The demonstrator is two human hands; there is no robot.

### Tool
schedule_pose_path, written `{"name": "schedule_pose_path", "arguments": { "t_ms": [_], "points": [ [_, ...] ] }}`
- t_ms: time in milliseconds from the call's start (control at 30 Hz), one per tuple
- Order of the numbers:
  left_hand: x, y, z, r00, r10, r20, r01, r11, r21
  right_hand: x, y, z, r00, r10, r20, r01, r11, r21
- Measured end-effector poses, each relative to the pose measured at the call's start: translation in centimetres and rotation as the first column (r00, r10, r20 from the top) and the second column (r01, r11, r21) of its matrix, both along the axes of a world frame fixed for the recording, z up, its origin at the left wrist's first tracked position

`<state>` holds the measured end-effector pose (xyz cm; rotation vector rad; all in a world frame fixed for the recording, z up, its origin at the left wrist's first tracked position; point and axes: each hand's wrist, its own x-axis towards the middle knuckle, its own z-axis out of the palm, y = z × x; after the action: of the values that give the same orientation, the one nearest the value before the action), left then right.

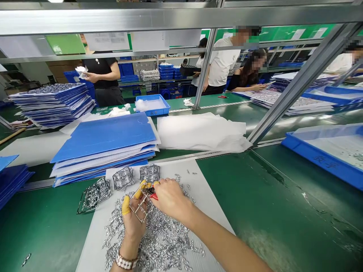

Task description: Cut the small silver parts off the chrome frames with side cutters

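Note:
My left hand [134, 221], with yellow covers on its fingertips, holds up a shiny rectangular sprue frame [141, 212] with thin crossbars. My right hand [173, 199] is closed around red-handled nippers [154, 196], whose jaws are at the upper part of the frame, partly hidden by fingers. Below both hands, many small silvery twisted pieces [167, 236] lie heaped on a pale sheet [208, 196]. Beyond them sit three stacks of similar frames: a dark-edged one [94, 195] at the left, one in the middle [123, 178] and one at the right [149, 173].
A stack of blue and white sheets [107, 132] stands behind the frames, beside white paper [198, 132]. Blue trays stand at the back [153, 105] and right [326, 155]. A metal post [295, 83] slants up at the right. Several people are across the bench.

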<state>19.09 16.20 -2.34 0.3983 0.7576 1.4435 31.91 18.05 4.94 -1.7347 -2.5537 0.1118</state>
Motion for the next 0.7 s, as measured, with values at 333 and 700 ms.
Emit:
{"name": "schedule_pose_path", "arguments": {
  "t_ms": [333, 700],
  "points": [
    [-0.1, 0.2, -1.6, 0.978, 0.161, -0.134, -0.17, 0.983, -0.063, 0.0, 0.2, 0.4, 1.0, 0.017, 0.005, -0.017, 0.999, -0.034],
    [-0.6, 0.1, 0.1, 0.999, -0.008, -0.032, 0.008, 1.0, -0.014, 1.2, -0.7, -0.1, 1.0, -0.003, 0.006, 0.003, 0.999, 0.036]
  ]
}}
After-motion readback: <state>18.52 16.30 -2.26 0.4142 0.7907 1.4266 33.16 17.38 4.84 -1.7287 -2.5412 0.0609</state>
